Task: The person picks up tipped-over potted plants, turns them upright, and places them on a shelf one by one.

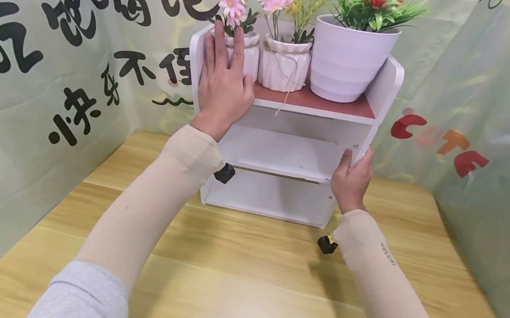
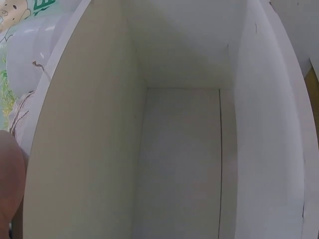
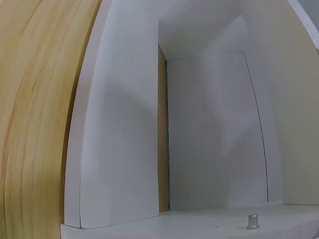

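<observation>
A small white shelf unit with a reddish top board stands on the wooden table. My left hand lies at its upper left side with straight fingers pointing up, overlapping a white pot of pink flowers. Part of that hand shows at the edge of the left wrist view. Lower down on the right, my right hand grips the side panel, thumb at the front and fingers partly hidden behind. The right wrist view looks into the lower compartments, with a metal peg on the side wall.
On the top board also stand a white pot of pink and yellow flowers, tied with string, and a larger white pot with red flowers. Printed fabric encloses the wooden table at the back and sides.
</observation>
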Tool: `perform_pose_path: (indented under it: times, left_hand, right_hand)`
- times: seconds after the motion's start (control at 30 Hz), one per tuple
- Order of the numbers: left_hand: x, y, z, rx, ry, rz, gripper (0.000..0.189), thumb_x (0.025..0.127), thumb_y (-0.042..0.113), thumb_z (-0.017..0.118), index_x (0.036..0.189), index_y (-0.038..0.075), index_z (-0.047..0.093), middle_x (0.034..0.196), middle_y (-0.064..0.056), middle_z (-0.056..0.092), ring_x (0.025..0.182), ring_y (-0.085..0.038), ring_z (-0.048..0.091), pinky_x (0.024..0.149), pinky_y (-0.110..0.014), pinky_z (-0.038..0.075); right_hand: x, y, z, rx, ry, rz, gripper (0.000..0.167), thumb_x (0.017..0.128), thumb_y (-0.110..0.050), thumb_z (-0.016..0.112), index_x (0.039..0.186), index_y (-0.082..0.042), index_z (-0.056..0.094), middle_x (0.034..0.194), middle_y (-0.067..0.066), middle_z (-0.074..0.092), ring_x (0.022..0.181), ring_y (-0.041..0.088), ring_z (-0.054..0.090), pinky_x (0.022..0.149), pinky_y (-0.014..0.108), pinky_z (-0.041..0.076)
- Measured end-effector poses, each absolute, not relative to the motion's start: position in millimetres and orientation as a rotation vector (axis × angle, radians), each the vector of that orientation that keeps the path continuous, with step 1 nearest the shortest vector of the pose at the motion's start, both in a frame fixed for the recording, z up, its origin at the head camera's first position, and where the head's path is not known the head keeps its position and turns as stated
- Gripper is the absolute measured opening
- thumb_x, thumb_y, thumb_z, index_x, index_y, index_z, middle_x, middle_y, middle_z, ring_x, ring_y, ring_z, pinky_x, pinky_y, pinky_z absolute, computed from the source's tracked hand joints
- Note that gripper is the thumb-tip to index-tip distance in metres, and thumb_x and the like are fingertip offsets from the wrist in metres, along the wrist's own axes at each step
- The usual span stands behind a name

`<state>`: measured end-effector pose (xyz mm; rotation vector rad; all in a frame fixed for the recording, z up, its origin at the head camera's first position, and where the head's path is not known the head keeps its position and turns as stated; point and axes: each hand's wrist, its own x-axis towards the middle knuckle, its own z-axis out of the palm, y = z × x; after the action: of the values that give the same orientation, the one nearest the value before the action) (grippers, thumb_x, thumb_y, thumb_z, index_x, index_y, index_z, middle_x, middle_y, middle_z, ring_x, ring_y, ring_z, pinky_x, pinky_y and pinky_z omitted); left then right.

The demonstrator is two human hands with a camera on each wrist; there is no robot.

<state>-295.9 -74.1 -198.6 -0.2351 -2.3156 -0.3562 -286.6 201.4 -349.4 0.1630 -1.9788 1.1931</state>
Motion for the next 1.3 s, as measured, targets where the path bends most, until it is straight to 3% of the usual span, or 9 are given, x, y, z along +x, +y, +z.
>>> perform_pose_path:
  times: [0.27,0.53,0.8,1.07,1.3]
  left_hand:
    - [-292.4,-74.0,-201.3,-0.291,-2.293,-0.411,0.073,0.097,0.038,0.044,0.156,0.010,0.010,0.159,-0.023,-0.006,0.145,-0.037,-0.010,0.112,-0.031,-0.016]
    - [-289.1,-74.4,-206.5,-0.373,-2.193,-0.466,0.071,0.096,0.037,0.049,0.153,0.004,0.023,0.157,-0.028,0.003,0.146,-0.034,-0.002,0.114,-0.031,-0.009]
    - [-279.8,-77.2,-211.3,-0.422,-2.103,-0.607,0.066,0.094,0.033,0.056,0.151,0.009,0.032,0.155,-0.030,0.014,0.145,-0.035,0.011,0.116,-0.033,0.009]
    - [-262.6,-83.8,-222.6,-0.495,-2.025,-0.624,0.061,0.093,0.031,0.058,0.147,0.010,0.038,0.149,-0.032,0.029,0.139,-0.035,0.031,0.106,-0.049,0.035]
    - [-242.1,-100.1,-247.4,-0.508,-1.900,-0.587,0.054,0.093,0.030,0.058,0.140,0.006,0.045,0.136,-0.031,0.044,0.121,-0.042,0.049,0.096,-0.055,0.042]
  right_hand:
    - [-284.1,204.5,-346.4,0.142,-1.993,1.206,0.045,0.103,-0.024,0.043,0.138,0.003,0.033,0.127,0.027,0.050,0.118,0.037,0.053,0.097,0.051,0.044]
    - [-280.0,211.1,-344.3,0.137,-2.033,1.191,0.042,0.102,-0.021,0.043,0.134,0.005,0.034,0.123,0.028,0.051,0.113,0.041,0.054,0.093,0.054,0.046]
    - [-273.0,215.8,-334.8,0.117,-2.154,1.199,0.041,0.100,-0.016,0.044,0.134,0.006,0.032,0.121,0.029,0.051,0.112,0.044,0.053,0.093,0.057,0.045]
    - [-256.5,228.8,-331.0,0.197,-2.306,1.146,0.045,0.100,-0.018,0.046,0.138,0.002,0.032,0.126,0.027,0.052,0.114,0.043,0.054,0.090,0.059,0.046]
    - [-233.6,241.6,-339.1,0.259,-2.319,1.093,0.043,0.100,-0.015,0.049,0.139,0.002,0.039,0.127,0.026,0.055,0.115,0.041,0.055,0.090,0.054,0.048]
